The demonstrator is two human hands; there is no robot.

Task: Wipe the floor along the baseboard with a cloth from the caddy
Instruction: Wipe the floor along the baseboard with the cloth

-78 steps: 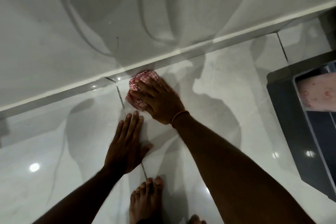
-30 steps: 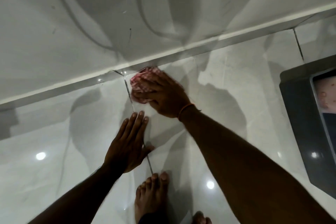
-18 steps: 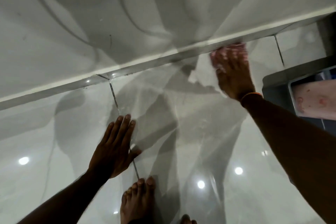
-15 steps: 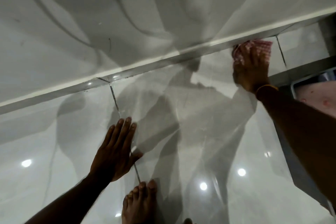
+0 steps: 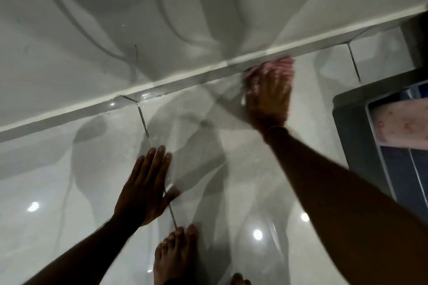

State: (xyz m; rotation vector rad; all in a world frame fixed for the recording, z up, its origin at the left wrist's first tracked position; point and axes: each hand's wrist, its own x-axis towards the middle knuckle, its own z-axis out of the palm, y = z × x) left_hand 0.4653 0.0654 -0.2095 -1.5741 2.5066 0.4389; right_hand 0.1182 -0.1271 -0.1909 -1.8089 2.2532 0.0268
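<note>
A pink checked cloth (image 5: 281,65) lies on the glossy white floor tiles (image 5: 231,169), right against the grey baseboard strip (image 5: 185,81). My right hand (image 5: 268,97) presses down on it, blurred by motion, with only the cloth's far edge showing past the fingers. My left hand (image 5: 146,190) rests flat on the tiles nearer to me, fingers together, across a dark grout line (image 5: 144,125), holding nothing.
A grey caddy (image 5: 354,127) stands on the floor at the right edge with a pink spotted cloth (image 5: 403,122) inside. My bare foot (image 5: 176,254) is at the bottom centre. The white wall (image 5: 162,7) rises behind the baseboard.
My right hand swept the cloth from the grout line rightwards along the baseboard, then came back a little to the left. My left hand stayed planted on the tiles.
</note>
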